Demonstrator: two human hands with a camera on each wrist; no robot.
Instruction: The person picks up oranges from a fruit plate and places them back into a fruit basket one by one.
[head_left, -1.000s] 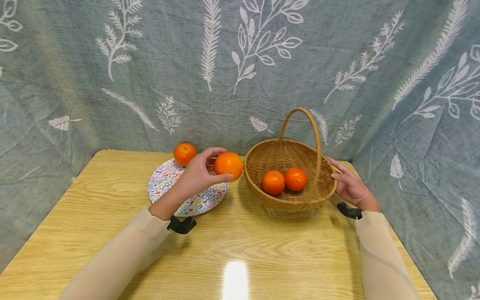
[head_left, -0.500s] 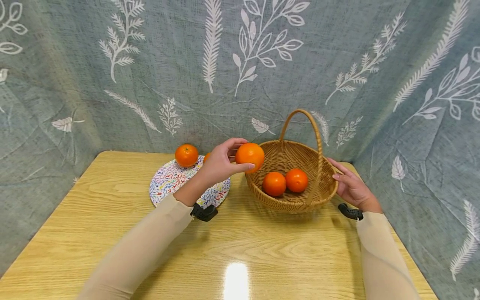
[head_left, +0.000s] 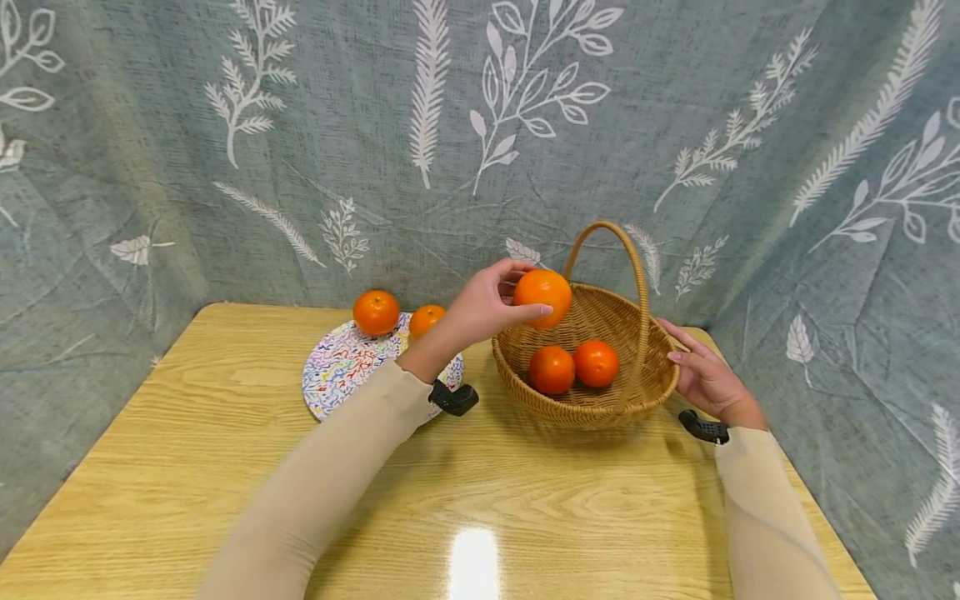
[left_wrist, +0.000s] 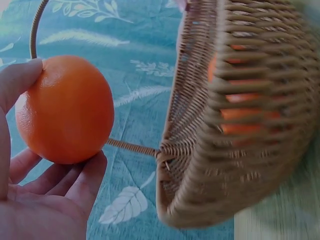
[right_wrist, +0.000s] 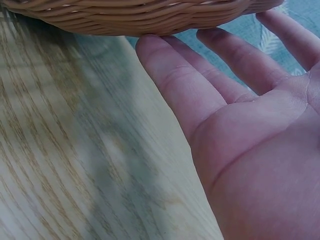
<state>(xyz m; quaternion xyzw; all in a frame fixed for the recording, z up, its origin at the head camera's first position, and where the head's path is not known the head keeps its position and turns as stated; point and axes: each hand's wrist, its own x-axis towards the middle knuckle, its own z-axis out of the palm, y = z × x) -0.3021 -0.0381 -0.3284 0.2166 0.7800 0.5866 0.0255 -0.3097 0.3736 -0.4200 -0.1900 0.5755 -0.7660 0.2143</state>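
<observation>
My left hand holds an orange between thumb and fingers, above the left part of a wicker basket. In the left wrist view, the orange is beside the basket's opening, with the thumb on one side and fingers on the other. Inside the basket lie two orange-red round fruits, one on the left and one on the right. My right hand touches the basket's right side. Its fingers are nearly straight against the wicker wall in the right wrist view.
A round plate with a colourful squiggle pattern lies left of the basket. Two oranges, one farther left and one partly behind my left arm, are on it. The basket's arched handle rises high. A patterned curtain hangs behind the table.
My left hand has carried the orange to the right and slightly up, from over the plate to above the basket. The right hand and the basket have stayed in place.
</observation>
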